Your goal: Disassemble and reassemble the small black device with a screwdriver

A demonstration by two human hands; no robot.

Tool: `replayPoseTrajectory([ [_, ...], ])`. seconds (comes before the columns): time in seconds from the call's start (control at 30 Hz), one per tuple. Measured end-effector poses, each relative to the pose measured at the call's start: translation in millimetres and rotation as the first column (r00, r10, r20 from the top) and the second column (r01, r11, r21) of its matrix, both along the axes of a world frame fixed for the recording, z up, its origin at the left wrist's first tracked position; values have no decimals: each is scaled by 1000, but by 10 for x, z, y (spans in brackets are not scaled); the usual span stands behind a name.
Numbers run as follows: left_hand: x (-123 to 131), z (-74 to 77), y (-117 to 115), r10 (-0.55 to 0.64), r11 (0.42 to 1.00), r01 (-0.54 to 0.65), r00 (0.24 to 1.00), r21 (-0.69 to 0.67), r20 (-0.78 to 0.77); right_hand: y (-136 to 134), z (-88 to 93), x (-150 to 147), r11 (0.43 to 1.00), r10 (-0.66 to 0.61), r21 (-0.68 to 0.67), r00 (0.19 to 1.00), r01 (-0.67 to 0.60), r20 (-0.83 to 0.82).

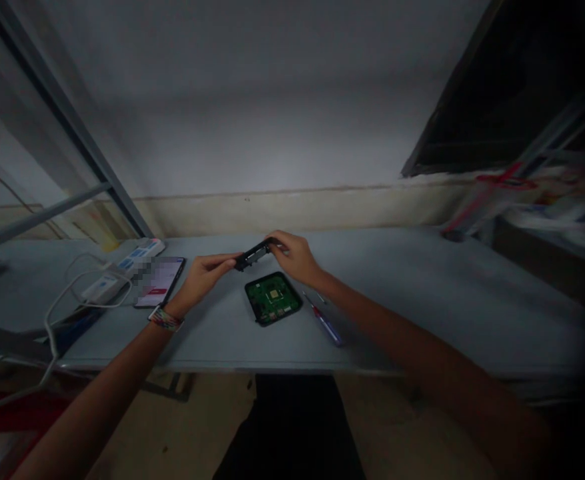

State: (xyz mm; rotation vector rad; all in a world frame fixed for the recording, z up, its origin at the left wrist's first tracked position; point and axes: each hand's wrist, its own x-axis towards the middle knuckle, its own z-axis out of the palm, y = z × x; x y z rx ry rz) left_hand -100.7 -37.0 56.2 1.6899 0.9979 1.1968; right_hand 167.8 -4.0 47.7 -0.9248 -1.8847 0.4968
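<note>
Both of my hands hold a flat black plastic cover (253,254) a little above the grey table (422,300). My left hand (203,273) pinches its near left end, and my right hand (292,255) grips its far right end. Just below the cover a green circuit board (273,298) lies in a black case half on the table. A small screwdriver (325,321) with a purple handle lies to the right of the board, beside my right forearm.
A phone (160,282) with a lit screen lies left of my hands. Further left are a white power strip (122,267) and white cables (67,293). Cluttered shelves (537,200) stand at the right. A wall runs behind the table.
</note>
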Motion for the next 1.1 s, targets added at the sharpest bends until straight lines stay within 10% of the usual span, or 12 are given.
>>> replayPoseTrajectory([
  [0.47,-98,-375,-228,334,878,-24,746,-478,576,979,312,-894,841,421,-441,892,-314,167],
  [0.83,-70,-294,-268,559,647,103,611,-756,561,1160,155,-1138,638,552,-767,733,-64,398],
  [1.1,-240,-373,-274,546,609,142,639,-780,543,1213,129,-1278,585,566,-805,664,95,489],
])
